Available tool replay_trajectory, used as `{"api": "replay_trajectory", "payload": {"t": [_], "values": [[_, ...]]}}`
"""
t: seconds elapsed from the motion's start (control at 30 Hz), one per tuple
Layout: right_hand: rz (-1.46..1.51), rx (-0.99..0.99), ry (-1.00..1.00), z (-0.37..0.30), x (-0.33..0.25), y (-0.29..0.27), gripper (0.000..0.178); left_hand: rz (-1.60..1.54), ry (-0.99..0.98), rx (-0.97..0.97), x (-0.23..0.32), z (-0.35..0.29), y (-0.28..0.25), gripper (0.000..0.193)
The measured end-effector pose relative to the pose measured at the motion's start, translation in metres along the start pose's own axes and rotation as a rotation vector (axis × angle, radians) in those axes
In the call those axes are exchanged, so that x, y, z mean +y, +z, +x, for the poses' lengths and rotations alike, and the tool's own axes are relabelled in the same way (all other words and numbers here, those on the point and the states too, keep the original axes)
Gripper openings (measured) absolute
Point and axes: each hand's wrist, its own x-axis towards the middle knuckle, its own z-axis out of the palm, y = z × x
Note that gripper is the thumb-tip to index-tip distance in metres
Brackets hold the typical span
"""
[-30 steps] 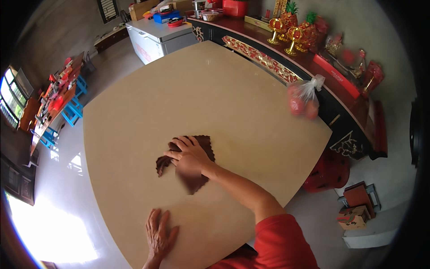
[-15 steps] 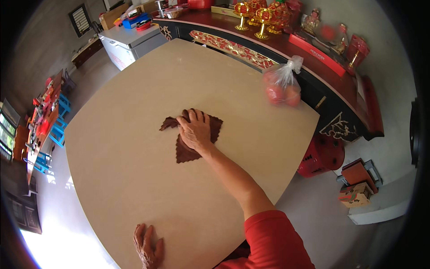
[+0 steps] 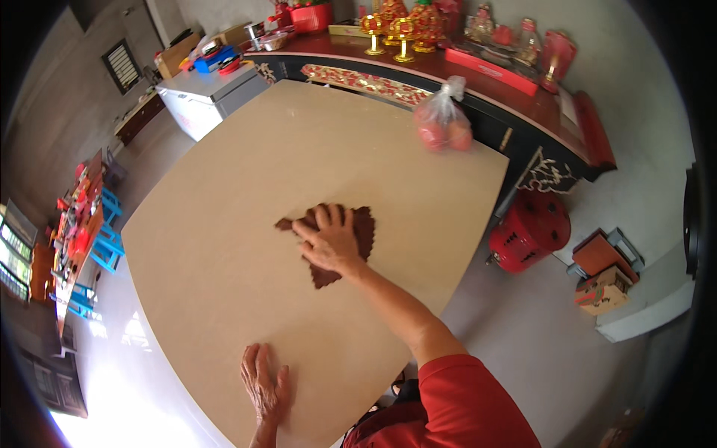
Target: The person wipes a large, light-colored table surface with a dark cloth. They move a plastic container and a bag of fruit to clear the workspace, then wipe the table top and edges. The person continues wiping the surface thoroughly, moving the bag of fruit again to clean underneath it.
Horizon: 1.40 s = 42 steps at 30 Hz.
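My right hand (image 3: 329,240) lies on a dark brown cloth (image 3: 364,233) with a scalloped edge and presses it against the tan tabletop (image 3: 216,254). Its fingers are spread over the cloth, which is rumpled beneath them and sticks out on both sides of the palm. What lies under the palm is hidden. Nearer to me, toward the table's front edge, my left hand (image 3: 266,384) rests flat with its fingers stretched out and nothing in it.
A tied clear bag of round red fruit (image 3: 444,127) sits at the table's far right. Behind is a dark red cabinet (image 3: 478,82) with gold ornaments (image 3: 403,33). A red metal drum (image 3: 532,230) stands right, a white chest freezer (image 3: 196,104) far left, blue stools (image 3: 108,246) further left.
My right hand and the cloth have shifted a little nearer to me across the tabletop. My left hand shows further into the picture. The whole view has tilted.
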Motion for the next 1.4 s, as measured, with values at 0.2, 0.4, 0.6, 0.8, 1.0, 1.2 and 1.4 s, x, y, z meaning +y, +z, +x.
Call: {"api": "replay_trajectory", "payload": {"t": [0.2,0.4,0.6,0.8,1.0,1.2,1.4], "values": [[0.043,-0.001,-0.148,-0.069,-0.065,-0.028,0.057,-0.063,0.02,0.049,-0.01,-0.003,0.005,0.067],[0.067,-0.074,-0.253,-0.153,-0.113,-0.071,0.058,-0.137,0.07,0.081,-0.015,-0.004,0.008,0.065],[0.163,-0.137,-0.345,-0.199,-0.093,-0.108,0.046,-0.051,0.138,0.069,-0.026,-0.006,0.012,0.046],[0.112,-0.141,-0.287,-0.166,-0.006,-0.113,0.042,-0.008,0.135,0.057,-0.019,-0.008,0.01,0.043],[-0.03,-0.24,-0.226,-0.103,0.061,-0.101,0.038,0.051,0.081,0.033,-0.003,-0.01,0.007,0.044],[-0.032,-0.3,-0.201,-0.023,0.117,-0.075,0.038,0.078,0.009,0.032,0.01,-0.006,0.004,0.048],[0.002,-0.261,-0.142,0.056,0.166,-0.038,0.038,0.109,-0.011,0.007,0.011,0.0,0.002,0.052]]}}
